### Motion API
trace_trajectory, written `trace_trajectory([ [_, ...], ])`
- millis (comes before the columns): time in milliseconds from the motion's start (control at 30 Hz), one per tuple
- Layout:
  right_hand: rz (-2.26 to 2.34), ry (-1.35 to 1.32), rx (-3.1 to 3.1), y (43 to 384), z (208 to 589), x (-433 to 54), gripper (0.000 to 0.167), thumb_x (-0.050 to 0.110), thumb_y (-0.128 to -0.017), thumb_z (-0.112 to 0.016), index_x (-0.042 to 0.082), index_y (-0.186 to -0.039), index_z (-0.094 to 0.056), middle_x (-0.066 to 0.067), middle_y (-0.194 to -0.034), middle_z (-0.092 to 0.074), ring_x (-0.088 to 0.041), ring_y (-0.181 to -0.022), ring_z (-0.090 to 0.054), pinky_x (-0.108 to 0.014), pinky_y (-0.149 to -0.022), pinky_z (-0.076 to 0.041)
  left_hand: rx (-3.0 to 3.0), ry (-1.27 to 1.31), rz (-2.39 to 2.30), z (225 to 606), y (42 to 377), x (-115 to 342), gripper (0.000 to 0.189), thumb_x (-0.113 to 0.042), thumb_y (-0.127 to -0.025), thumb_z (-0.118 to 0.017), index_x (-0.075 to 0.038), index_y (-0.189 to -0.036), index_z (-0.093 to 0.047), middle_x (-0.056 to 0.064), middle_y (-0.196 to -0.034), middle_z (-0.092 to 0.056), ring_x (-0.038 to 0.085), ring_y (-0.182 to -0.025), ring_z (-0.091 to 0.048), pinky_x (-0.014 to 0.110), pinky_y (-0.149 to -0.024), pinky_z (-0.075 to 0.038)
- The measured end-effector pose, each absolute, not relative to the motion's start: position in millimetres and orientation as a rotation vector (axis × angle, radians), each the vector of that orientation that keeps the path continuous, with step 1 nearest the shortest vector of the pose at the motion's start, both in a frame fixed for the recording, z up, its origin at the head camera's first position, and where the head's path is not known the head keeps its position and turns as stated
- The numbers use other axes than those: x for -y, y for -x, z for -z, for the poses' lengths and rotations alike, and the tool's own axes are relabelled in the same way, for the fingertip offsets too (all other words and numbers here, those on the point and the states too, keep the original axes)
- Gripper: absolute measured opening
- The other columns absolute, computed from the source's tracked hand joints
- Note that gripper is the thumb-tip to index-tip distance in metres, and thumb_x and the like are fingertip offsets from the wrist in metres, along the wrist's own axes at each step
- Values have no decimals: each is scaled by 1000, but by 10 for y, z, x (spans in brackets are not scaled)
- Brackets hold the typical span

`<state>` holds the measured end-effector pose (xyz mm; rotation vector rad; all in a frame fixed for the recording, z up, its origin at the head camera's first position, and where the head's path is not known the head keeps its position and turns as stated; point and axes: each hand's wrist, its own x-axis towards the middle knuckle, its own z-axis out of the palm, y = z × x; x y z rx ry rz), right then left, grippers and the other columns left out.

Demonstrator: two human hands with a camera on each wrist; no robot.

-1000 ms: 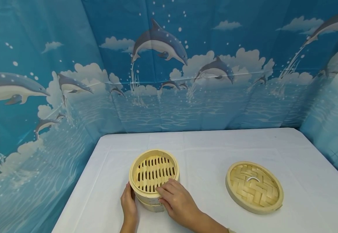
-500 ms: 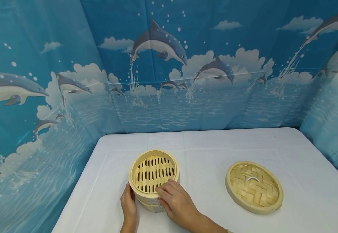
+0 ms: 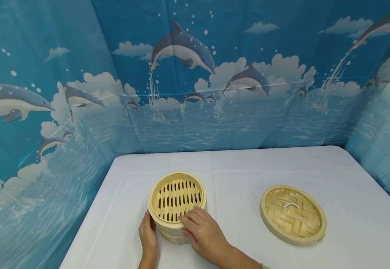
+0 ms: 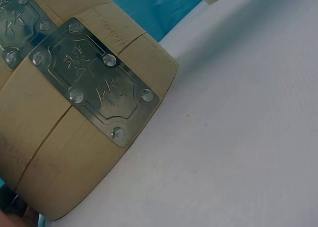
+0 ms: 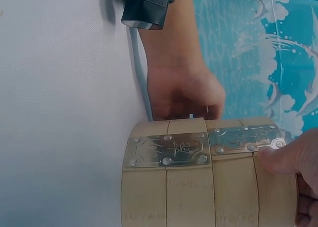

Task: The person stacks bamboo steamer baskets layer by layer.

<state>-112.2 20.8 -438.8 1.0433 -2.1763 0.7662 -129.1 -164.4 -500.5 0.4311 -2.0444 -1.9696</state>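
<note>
Two round bamboo steamer baskets stand stacked on the white table. A slatted base shows inside the upper basket [image 3: 179,200]; below its wall is the lower basket [image 3: 179,240]. My left hand [image 3: 148,236] holds the stack's left side, its fingertips hidden behind the wall. At the near right, my right hand [image 3: 205,236] pinches the upper basket's rim, fingers over the edge and thumb [image 5: 280,158] outside by its metal plate [image 5: 243,138]. The lower basket carries a similar riveted plate [image 5: 167,150]. In the left wrist view that plate [image 4: 97,83] appears close up.
To the right, a woven bamboo lid [image 3: 293,216] with a small white handle lies on the white-covered table [image 3: 235,175]. Blue dolphin-print cloth [image 3: 195,123] hangs behind the table and along both sides. A black device [image 5: 148,7] is strapped near the left wrist.
</note>
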Motion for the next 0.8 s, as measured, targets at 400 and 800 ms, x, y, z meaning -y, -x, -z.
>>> trace_trajectory([
  [400, -752, -1038, 2150, 1124, 4396, -197, 34, 9, -70, -77, 5, -102, -67, 2, -93, -59, -15, -93, -54, -34, -95, -43, 2041, -425, 1967, 5009, 1299, 1642, 52, -30, -102, -16, 3, -139, -32, 10, -146, -29, 23, -134, -24, 37, -109, -24],
  [800, -753, -1098, 2176, 1137, 4367, -243, 39, 13, -70, -79, 5, -106, -66, 2, -100, -61, -13, -98, -55, -35, -100, -39, 2041, -435, 1975, 5029, 1312, 1660, 53, -31, -102, -15, 3, -139, -32, 10, -146, -29, 23, -134, -25, 37, -109, -24],
])
